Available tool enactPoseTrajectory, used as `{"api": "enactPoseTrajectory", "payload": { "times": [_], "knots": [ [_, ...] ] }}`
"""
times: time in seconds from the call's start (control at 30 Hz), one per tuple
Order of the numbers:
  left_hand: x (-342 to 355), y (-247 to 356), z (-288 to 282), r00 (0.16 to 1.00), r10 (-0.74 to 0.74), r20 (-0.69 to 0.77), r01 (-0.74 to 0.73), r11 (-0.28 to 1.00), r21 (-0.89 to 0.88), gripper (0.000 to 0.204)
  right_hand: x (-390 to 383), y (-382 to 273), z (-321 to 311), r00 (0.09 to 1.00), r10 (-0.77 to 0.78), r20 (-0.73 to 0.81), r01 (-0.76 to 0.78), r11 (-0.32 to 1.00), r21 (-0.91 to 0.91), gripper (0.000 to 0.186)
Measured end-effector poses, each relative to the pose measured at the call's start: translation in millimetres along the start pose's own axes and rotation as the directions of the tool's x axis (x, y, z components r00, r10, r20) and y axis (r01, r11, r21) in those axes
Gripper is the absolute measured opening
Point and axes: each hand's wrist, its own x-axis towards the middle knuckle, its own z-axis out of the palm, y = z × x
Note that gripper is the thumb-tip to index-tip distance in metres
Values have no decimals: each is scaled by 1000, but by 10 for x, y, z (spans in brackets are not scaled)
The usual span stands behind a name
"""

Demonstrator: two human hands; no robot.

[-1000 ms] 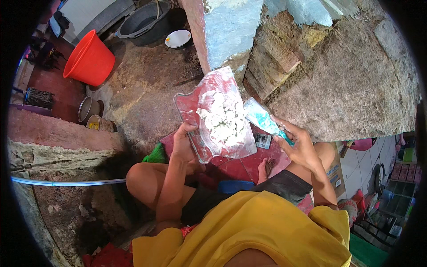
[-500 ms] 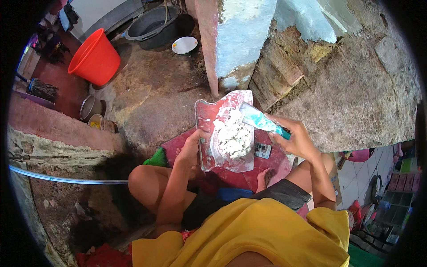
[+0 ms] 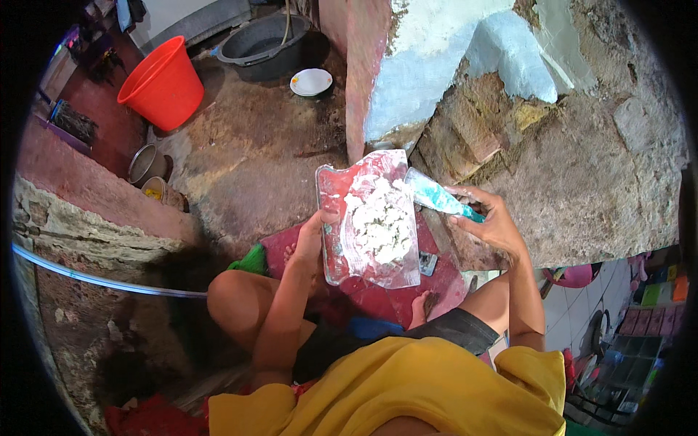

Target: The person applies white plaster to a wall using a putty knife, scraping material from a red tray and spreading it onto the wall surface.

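Note:
My left hand (image 3: 313, 236) grips the left edge of a clear, glass-like plate (image 3: 332, 190) with curved sides, its thumb on top. A lumpy heap of white putty (image 3: 382, 225) covers much of the plate, with thin smears around it. My right hand (image 3: 491, 221) is closed around the teal handle of a putty knife (image 3: 435, 193). The knife's blade is coated with white and pale blue residue. Its tip is at the plate's upper right edge, beside the putty; whether it touches the plate I cannot tell.
A wall corner with peeling pale blue plaster (image 3: 414, 80) stands ahead, with rough concrete (image 3: 582, 174) to the right. Farther left are a red bucket (image 3: 163, 87), a black basin (image 3: 265, 54) and a white plate (image 3: 311, 82). A small dark object (image 3: 427, 263) lies below the glass-like plate.
The putty knife has moved right, from over the putty to the plate's right edge. My left hand still holds the plate. The whole view has shifted slightly.

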Motion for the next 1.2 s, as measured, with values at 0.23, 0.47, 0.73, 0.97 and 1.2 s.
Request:
{"api": "enactPoseTrajectory", "payload": {
  "times": [0.23, 0.47, 0.73, 0.97, 1.2],
  "knots": [
    [95, 88, 50, 982, 167, 92, -154, 980, -129, 53, 228, -343, -177, 992, 82, 101, -93, 989, 113, 42],
    [423, 430, 128, 902, 318, 293, -221, 921, -322, 58, 779, -859, -557, 992, 119, 45, -123, 989, 80, 45],
    [332, 439, 175, 891, 348, 290, -224, 895, -386, 55, 1225, -1137, -891, 987, 158, 33, -160, 982, 103, 42],
    [378, 348, 14, 899, 286, 331, -126, 894, -431, 51, 1364, -1356, -928, 980, 186, 74, -188, 982, 25, 33],
    [329, 341, 57, 904, 278, 325, -124, 897, -425, 51, 1471, -1475, -1056, 984, 151, 90, -144, 986, -78, 30]
  ]
}}
